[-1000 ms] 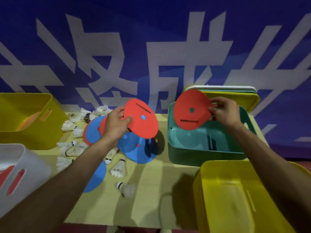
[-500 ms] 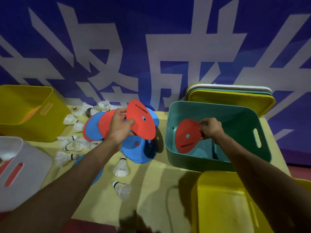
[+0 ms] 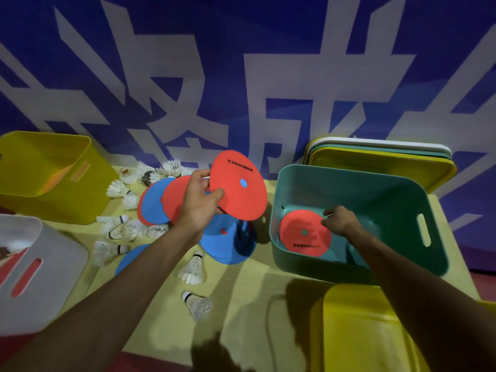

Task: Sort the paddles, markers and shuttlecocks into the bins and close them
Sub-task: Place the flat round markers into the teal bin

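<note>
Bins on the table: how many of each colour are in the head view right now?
Yellow bins: 2
White bin: 1
Teal bin: 1
Total: 4

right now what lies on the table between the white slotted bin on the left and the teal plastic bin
Loose white feather shuttlecocks and flat blue round markers on the yellow tabletop, with the left arm crossing above them; head view.
</note>
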Demonstrator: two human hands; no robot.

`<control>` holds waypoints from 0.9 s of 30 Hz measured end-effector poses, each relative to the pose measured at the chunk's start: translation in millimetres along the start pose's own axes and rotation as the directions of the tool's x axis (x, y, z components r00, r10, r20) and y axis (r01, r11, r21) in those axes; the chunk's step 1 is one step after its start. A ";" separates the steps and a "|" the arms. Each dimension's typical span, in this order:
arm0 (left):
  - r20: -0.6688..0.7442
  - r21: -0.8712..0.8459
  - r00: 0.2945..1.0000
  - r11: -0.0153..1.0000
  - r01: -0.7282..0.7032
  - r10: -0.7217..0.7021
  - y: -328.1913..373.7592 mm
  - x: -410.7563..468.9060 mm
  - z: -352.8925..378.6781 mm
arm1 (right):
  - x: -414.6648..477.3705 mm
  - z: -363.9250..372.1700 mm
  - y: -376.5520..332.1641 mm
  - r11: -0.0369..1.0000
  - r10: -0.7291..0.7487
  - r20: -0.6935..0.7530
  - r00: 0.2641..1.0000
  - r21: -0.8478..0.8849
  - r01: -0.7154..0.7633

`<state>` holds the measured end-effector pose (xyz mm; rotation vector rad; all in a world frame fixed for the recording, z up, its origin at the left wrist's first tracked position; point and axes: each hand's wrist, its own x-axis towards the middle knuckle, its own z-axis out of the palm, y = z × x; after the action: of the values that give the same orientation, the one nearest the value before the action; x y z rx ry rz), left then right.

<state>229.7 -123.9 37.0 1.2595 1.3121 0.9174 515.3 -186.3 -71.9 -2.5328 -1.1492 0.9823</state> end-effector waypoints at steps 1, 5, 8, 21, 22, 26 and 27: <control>0.005 -0.016 1.000 1.000 -0.008 0.009 2.4 -1.1 1.8 | -1.0 -1.5 -1.1 1.000 -0.025 -0.008 1.000 0.010 0.025; 0.011 -0.097 0.999 0.995 -0.034 0.036 14.5 -5.5 12.3 | -23.4 -15.2 -23.7 0.885 -0.135 0.026 0.991 0.453 0.109; 0.049 -0.129 0.998 0.991 -0.035 0.042 22.2 -10.0 23.6 | -54.5 -34.8 -50.8 0.688 -0.241 0.032 0.970 0.711 0.147; 0.342 -0.085 0.939 0.994 0.073 -0.039 24.0 -37.8 79.8 | -108.7 -81.2 -8.6 0.551 -0.115 -0.184 0.976 0.806 0.217; 0.358 -0.072 0.932 0.994 0.082 -0.051 22.7 -38.2 82.0 | -107.3 -82.5 -1.5 0.550 -0.088 -0.198 0.976 0.807 0.214; 0.369 -0.014 0.924 0.994 0.109 -0.096 19.5 -38.0 83.1 | -96.3 -87.5 24.4 0.541 0.002 -0.216 0.976 0.821 0.181; 0.363 -0.003 0.926 0.994 0.109 -0.101 19.0 -37.7 81.2 | -91.7 -87.2 30.2 0.557 0.026 -0.217 0.976 0.813 0.166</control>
<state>308.6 -168.6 49.3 1.2575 1.0600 0.5866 545.4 -265.3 26.9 -1.7195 -0.4973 0.9061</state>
